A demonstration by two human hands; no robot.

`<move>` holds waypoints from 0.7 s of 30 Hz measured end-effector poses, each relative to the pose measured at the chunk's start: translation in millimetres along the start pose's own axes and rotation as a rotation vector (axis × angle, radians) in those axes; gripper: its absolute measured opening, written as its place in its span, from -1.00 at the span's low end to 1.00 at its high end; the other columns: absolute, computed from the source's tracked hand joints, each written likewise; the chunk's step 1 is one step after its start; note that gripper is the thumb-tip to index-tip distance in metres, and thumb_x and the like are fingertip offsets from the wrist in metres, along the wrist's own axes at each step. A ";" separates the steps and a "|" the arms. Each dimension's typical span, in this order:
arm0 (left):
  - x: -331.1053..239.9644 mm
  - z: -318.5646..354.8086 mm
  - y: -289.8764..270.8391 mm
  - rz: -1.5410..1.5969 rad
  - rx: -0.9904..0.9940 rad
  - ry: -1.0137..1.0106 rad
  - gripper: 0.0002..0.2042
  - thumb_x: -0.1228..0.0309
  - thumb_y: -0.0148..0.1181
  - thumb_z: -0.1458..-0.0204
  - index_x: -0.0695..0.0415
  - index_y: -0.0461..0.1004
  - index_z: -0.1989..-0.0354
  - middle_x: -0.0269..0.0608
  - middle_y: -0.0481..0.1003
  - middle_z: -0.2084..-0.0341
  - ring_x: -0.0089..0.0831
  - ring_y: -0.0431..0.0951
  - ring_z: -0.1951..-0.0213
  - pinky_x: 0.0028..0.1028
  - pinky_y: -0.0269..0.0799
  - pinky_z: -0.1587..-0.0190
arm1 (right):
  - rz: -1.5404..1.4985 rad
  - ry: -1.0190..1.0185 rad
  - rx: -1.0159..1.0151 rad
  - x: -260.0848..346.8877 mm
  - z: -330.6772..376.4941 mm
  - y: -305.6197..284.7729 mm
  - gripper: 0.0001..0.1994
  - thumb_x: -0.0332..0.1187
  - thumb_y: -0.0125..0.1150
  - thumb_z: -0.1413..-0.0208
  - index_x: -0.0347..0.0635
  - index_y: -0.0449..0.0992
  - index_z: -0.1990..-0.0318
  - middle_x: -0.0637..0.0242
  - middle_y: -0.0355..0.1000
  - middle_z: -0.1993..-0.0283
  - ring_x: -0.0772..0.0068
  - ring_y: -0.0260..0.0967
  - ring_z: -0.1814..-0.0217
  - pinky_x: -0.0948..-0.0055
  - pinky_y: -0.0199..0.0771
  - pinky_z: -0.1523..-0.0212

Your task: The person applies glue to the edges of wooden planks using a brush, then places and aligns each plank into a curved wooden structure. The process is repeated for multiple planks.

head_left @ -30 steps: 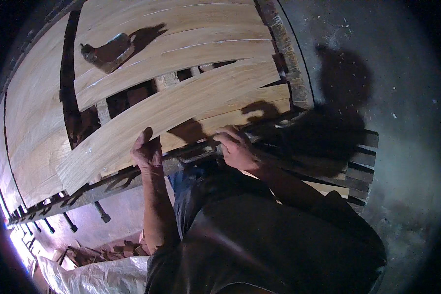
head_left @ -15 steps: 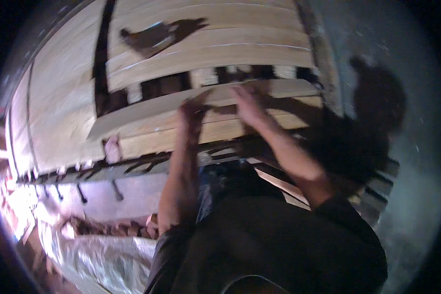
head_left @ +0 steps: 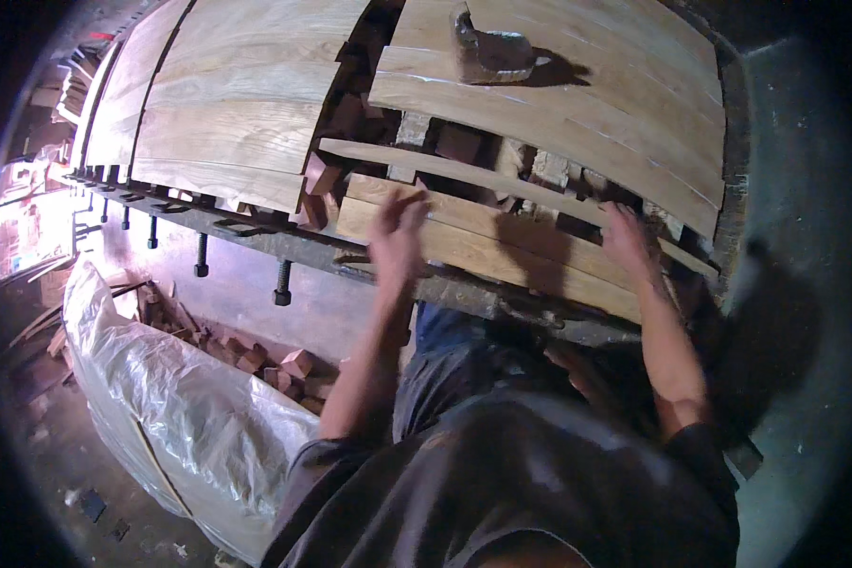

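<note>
A narrow wooden strip (head_left: 464,170) lies at a slant across the gap in a row of pale boards. My right hand (head_left: 627,237) has its fingers bent over the strip towards its right end. Over the left end of the nearer boards (head_left: 502,248) is my left hand (head_left: 398,237), its fingers loosely curled and apart from the strip. I see nothing in the left hand. Small wooden blocks (head_left: 516,161) show in the gap beneath and behind the strip.
A rough, scoop-like object (head_left: 490,55) rests on the far board panel (head_left: 577,104). Another panel (head_left: 246,85) lies to the left. Threaded bolts (head_left: 282,284) hang from the bench's front edge. Clear plastic sheeting (head_left: 199,407) and wood offcuts (head_left: 295,363) are at lower left.
The view has swung left. Both hands were close together on the strip; now they are wide apart, the left one off it. The strip has settled lower, into the gap between the boards.
</note>
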State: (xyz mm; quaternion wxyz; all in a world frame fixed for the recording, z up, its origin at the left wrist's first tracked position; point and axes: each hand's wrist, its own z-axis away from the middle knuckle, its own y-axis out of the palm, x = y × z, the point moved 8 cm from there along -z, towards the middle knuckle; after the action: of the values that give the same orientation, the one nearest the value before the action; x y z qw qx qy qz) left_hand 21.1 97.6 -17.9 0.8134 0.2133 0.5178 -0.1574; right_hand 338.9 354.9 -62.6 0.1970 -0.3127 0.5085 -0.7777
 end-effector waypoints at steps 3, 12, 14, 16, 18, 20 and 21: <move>-50.8 4.7 -74.7 -0.342 -0.065 0.318 -0.64 0.57 0.04 -0.16 0.36 0.33 -0.15 -0.03 0.54 0.07 -0.38 0.53 0.04 -0.43 0.37 -0.09 | -0.129 -0.078 -0.083 9.1 -3.0 -4.4 -0.47 -0.49 0.27 0.14 -0.21 0.40 -0.10 0.04 0.41 -0.08 0.02 0.34 -0.15 0.20 0.33 -0.16; 14.8 -10.5 -280.3 -0.387 -0.899 0.142 -0.46 0.54 0.10 -0.01 0.50 0.16 -0.19 0.13 0.28 -0.12 -0.25 0.40 0.00 -0.38 0.33 -0.06 | -0.250 -0.110 -0.380 89.0 -131.6 -93.8 -0.51 -0.51 0.17 0.07 -0.22 0.39 -0.12 -0.02 0.37 -0.13 -0.02 0.28 -0.22 0.20 0.29 -0.22; 59.9 -33.9 -314.0 -0.115 -0.853 -0.084 -0.42 0.48 0.16 0.00 0.47 0.15 -0.20 0.14 0.30 -0.11 -0.22 0.40 -0.01 -0.32 0.33 -0.07 | -0.200 -0.173 -0.454 106.7 -166.3 -106.6 -0.50 -0.54 0.14 0.08 -0.19 0.40 -0.12 -0.03 0.36 -0.14 -0.03 0.28 -0.22 0.20 0.29 -0.22; 77.7 -47.1 -296.0 0.045 -0.746 -0.229 -0.37 0.39 0.23 -0.01 0.42 0.12 -0.21 0.13 0.34 -0.07 -0.21 0.42 0.02 -0.26 0.38 -0.03 | -0.112 -0.122 -0.463 104.4 -202.7 -109.4 -0.50 -0.56 0.12 0.08 -0.16 0.40 -0.13 -0.03 0.35 -0.16 -0.03 0.29 -0.21 0.19 0.29 -0.22; 79.2 -60.0 -274.0 0.137 -0.704 -0.266 -0.34 0.33 0.28 -0.01 0.39 0.10 -0.20 0.12 0.37 -0.02 -0.19 0.46 0.08 -0.23 0.44 0.03 | -0.044 -0.171 -0.518 93.2 -232.0 -103.2 -0.49 -0.59 0.10 0.09 -0.14 0.41 -0.12 -0.04 0.37 -0.11 -0.05 0.30 -0.18 0.17 0.30 -0.20; 71.7 -66.1 -268.3 0.093 -0.792 -0.208 -0.34 0.30 0.30 -0.01 0.39 0.10 -0.17 0.11 0.40 0.01 -0.17 0.49 0.15 -0.23 0.48 0.09 | -0.029 -0.162 -0.474 97.0 -252.1 -93.2 -0.51 -0.60 0.10 0.09 -0.15 0.43 -0.10 -0.04 0.40 -0.04 -0.08 0.31 -0.14 0.15 0.32 -0.16; 65.2 -67.4 -266.6 0.031 -0.858 -0.191 -0.35 0.28 0.31 -0.02 0.40 0.11 -0.15 0.11 0.41 0.03 -0.15 0.51 0.19 -0.22 0.49 0.10 | -0.037 -0.120 -0.412 99.1 -260.4 -89.4 -0.53 -0.61 0.10 0.09 -0.16 0.45 -0.07 -0.04 0.41 0.01 -0.09 0.32 -0.11 0.14 0.34 -0.14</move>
State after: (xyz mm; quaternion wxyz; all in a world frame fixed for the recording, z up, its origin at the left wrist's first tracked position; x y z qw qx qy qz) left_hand -131.3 -99.5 -151.4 0.8749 -0.1513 0.4554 0.0652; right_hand 89.1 503.1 -27.4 0.1443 -0.4014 0.6383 -0.6408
